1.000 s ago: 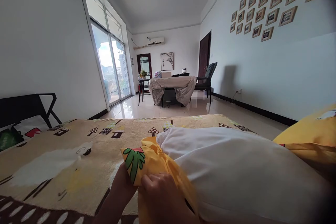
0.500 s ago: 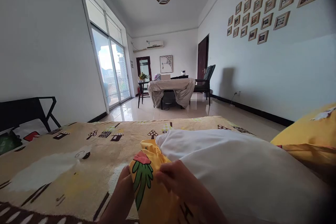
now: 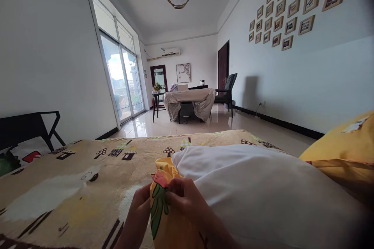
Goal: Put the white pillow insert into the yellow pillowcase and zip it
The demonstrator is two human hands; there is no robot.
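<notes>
A yellow pillowcase with a red and green print is bunched at the left end of a plump white pillow. My left hand grips the cloth's left edge, its fingertips partly behind the fabric. Close beside it, my right hand pinches the same cloth near the red patch, thumb against bent fingers. The pillow's near side lies under and behind my right forearm. How far the pillowcase covers the pillow cannot be seen.
Beneath everything spreads a beige patterned blanket. A second yellow pillow lies at the right. A black chair stands at the left. Farther off are a covered table and a dark armchair.
My right hand has moved up and left to the red patch, nearer my left hand. The cloth's upper edge is now gathered between both hands. The view has shifted slightly.
</notes>
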